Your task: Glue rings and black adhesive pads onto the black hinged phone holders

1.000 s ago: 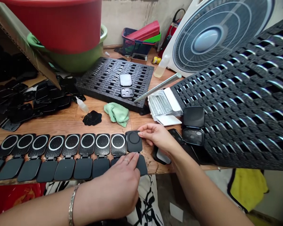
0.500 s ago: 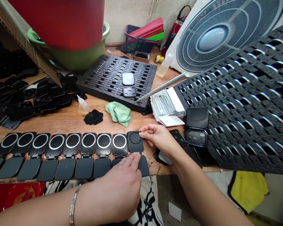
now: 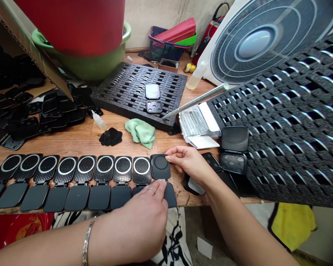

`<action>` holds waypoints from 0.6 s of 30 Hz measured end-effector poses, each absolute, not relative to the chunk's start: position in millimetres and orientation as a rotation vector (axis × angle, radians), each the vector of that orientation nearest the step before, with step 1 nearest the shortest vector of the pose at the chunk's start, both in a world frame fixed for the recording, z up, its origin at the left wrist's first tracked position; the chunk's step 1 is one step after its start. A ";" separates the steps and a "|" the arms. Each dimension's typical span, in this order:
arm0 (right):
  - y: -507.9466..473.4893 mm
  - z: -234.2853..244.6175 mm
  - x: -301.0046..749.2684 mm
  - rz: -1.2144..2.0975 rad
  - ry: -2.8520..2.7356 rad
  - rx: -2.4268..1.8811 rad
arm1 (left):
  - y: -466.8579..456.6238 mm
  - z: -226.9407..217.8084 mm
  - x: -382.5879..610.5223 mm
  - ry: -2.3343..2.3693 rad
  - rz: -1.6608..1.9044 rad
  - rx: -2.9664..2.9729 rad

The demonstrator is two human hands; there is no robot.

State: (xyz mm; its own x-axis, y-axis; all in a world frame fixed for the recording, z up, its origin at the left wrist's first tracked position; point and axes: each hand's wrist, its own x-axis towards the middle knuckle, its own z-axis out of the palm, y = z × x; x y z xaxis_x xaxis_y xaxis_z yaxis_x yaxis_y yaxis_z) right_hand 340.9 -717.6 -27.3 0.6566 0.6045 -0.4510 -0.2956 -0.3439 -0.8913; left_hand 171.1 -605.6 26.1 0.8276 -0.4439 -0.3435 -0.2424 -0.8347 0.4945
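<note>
The right hand [image 3: 188, 162] pinches the right edge of a dark grey square plastic plate [image 3: 160, 170]. Just below, two straight left hand [image 3: 145, 218] fingers press down; I can't tell if they grip. A green crumpled cloth [image 3: 141, 132] lies beyond the fingers.

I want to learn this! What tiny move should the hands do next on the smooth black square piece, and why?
Perhaps the right hand should gently press the upper right corner of the smooth black square piece with a dark circle: its fingers pinch there, the left hand has fingertips at the lower edge, and neighbouring gridded black squares with white rings lack that smooth face.
</note>
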 end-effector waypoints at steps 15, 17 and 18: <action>-716.8 -30.5 341.2 0.908 -0.267 -1.716 | -605.2 30.0 173.5 -0.559 -0.620 2.614; -716.7 -31.2 341.3 0.913 -0.268 -1.717 | -604.6 31.4 174.6 -0.568 -0.618 2.629; -716.6 -31.4 341.3 0.914 -0.267 -1.716 | -604.4 32.3 175.1 -0.572 -0.629 2.636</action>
